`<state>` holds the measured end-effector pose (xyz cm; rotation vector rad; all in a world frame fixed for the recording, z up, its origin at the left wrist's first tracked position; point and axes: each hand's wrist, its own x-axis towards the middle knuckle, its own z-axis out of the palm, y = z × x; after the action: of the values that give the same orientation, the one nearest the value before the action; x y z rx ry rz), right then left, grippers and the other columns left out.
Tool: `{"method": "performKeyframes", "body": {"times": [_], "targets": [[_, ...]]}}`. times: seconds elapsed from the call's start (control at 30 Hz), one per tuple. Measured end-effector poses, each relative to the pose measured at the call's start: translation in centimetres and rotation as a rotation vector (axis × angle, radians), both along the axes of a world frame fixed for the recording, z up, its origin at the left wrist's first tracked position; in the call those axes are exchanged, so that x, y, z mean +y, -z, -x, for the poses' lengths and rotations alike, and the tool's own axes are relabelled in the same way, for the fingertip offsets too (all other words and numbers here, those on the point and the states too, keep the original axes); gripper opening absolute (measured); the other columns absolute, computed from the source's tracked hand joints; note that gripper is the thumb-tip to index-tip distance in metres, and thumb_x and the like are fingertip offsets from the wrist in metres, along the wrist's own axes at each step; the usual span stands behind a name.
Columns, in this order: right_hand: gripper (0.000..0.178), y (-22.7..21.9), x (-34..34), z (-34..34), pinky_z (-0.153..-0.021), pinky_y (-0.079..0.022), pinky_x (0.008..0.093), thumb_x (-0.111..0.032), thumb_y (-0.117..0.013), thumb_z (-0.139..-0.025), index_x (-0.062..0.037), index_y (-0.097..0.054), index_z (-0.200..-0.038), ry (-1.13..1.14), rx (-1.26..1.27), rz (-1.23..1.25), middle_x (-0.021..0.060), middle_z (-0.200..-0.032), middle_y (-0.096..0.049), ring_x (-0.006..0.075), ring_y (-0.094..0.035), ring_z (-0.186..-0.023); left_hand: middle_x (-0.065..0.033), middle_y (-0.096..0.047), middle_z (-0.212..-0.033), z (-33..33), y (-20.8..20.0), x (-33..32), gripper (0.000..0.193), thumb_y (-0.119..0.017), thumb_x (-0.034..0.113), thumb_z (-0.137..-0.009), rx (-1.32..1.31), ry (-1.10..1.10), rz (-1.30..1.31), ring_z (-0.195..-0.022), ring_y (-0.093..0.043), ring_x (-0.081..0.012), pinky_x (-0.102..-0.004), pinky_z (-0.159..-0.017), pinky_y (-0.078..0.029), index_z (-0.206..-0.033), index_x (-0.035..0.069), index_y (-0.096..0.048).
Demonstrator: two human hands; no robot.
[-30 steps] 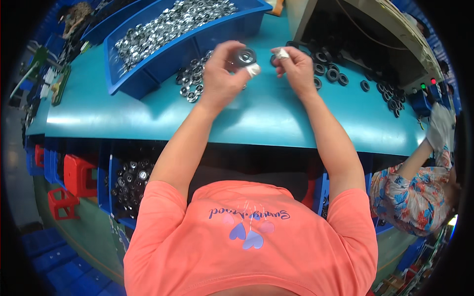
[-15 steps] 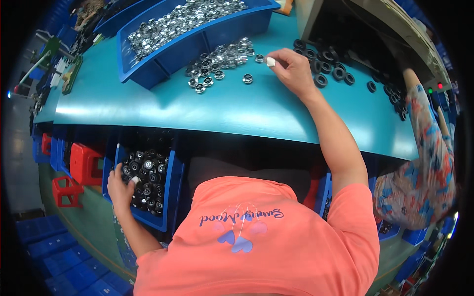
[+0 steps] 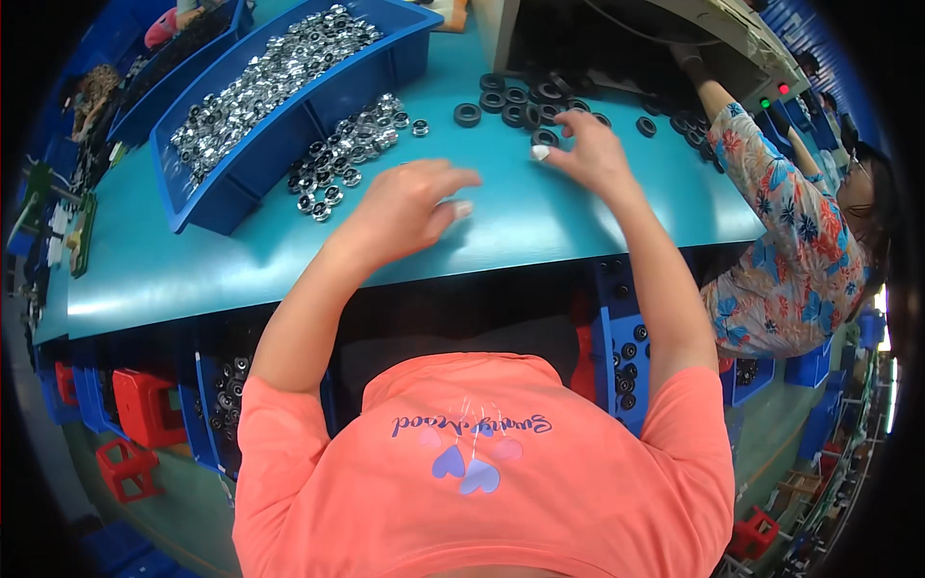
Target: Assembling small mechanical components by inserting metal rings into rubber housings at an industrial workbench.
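My left hand hovers over the near middle of the turquoise table, slightly smeared by motion. Its index finger points right and its thumb, capped in white, stands apart; I see nothing between them. Farther right, my right hand reaches down to a black ring at the near side of a group of several black rings. Its white-capped thumb is at the ring's near edge, with the other fingers apart from the thumb. To the left of my hands lies a pile of clear, shiny wheels with dark centres.
A long blue bin full of shiny wheels stands at the back left. A beige machine with red and green lights is at the back right, where a co-worker's arm reaches in. Blue bins of black wheels sit below the table edge.
My left hand has come up from the blue bin of black wheels to above the table. My right hand has moved from beside the clear wheels to the black rings. The view has shifted right.
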<state>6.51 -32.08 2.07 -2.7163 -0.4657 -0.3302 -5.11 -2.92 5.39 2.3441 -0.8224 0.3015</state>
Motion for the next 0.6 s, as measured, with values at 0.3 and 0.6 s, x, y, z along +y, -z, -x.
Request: {"method": "performKeyframes", "body": {"times": [0.3,0.6], "targets": [[0.042,-0.7,6.4,2.0,-0.069,-0.054,0.0359,-0.014,-0.084,-0.076,-0.0048,-0.069,-0.114,-0.339,-0.114,-0.296,0.0082,-0.095,-0.062,0.0223,-0.063,-0.077,-0.0088,-0.066,-0.104,-5.9,2.5,-0.9,0.037,-0.051,0.027,-0.106,0.754,-0.153,0.742,-0.08,-0.063,-0.0154,-0.0298,-0.068,-0.056,-0.137,0.008,-0.059],[0.029,0.8,15.8,-1.7,-0.079,-0.054,0.0302,-0.008,-0.069,-0.088,-0.0035,-0.067,-0.117,-0.375,0.419,-0.935,0.0053,-0.112,-0.069,0.0125,-0.064,-0.087,-0.0124,-0.064,-0.118,-8.1,3.9,4.8,0.047,-0.057,0.012,-0.102,0.601,-0.048,1.34,-0.094,-0.066,-0.0174,-0.0308,-0.079,-0.056,-0.147,0.002,-0.047]]}}
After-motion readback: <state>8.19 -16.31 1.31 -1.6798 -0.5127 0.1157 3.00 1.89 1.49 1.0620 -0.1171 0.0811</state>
